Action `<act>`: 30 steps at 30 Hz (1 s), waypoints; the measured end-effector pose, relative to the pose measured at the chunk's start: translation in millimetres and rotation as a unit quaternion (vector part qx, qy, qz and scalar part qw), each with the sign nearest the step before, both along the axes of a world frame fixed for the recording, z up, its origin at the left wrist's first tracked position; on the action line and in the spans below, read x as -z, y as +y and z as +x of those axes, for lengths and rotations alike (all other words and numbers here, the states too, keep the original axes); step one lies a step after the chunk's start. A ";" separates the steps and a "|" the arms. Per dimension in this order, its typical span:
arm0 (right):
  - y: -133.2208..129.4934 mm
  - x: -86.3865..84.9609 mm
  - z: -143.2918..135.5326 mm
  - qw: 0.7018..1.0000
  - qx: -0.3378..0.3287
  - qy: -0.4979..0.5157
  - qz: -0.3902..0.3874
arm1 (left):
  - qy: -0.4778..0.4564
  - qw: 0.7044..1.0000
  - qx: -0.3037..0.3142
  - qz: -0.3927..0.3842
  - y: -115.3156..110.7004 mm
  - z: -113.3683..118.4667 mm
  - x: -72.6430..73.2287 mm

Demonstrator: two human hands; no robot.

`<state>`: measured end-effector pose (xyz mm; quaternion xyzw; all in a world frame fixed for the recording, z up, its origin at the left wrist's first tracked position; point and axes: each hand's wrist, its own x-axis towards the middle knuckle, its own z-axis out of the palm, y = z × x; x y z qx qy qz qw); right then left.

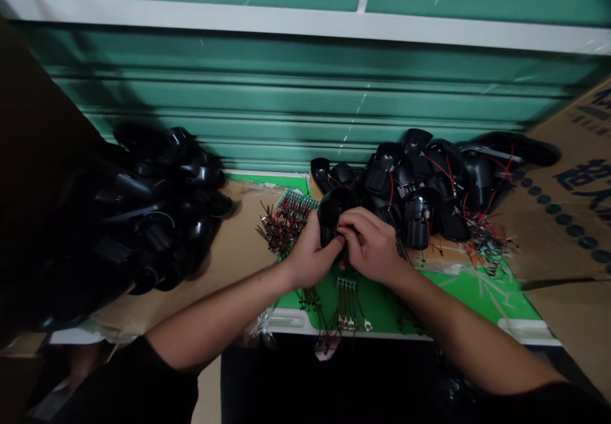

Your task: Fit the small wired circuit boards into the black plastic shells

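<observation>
A glossy black plastic housing point(335, 204), rounded at the top, is held up over the middle of the green work surface point(382, 306). My left hand point(310, 255) is wrapped round its left side and lower edge. With fingertips pinched, my right hand point(370, 242) presses at the right side of the same housing; whatever small part lies between those fingers is hidden. Just left of the housing lies a bundle of small circuit boards with red and black wires point(289, 217). A short row of wired boards point(347, 284) lies below my hands, its leads reaching the table's front edge.
A large heap of black housings point(157, 220) fills the left side on cardboard point(243, 239). More black housings with red wires point(422, 211) are piled at the right, beside loose wired parts point(487, 239). A cardboard box point(568, 201) bounds the right; a green slatted wall point(296, 106) stands behind.
</observation>
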<state>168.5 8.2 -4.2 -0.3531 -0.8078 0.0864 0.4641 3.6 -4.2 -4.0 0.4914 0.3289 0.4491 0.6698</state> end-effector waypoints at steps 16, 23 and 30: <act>-0.1 1.2 0.7 1.000 0.001 -0.011 -0.009 | 0.052 0.999 -0.006 0.010 3.4 -5.1 -2.4; -1.7 -7.2 -3.6 0.993 0.058 0.087 -0.056 | 0.054 0.999 -0.005 0.001 7.6 -6.2 -1.1; 5.4 -8.3 -0.3 0.847 -0.022 0.311 -0.432 | 0.077 0.996 0.030 0.038 7.4 -11.3 0.4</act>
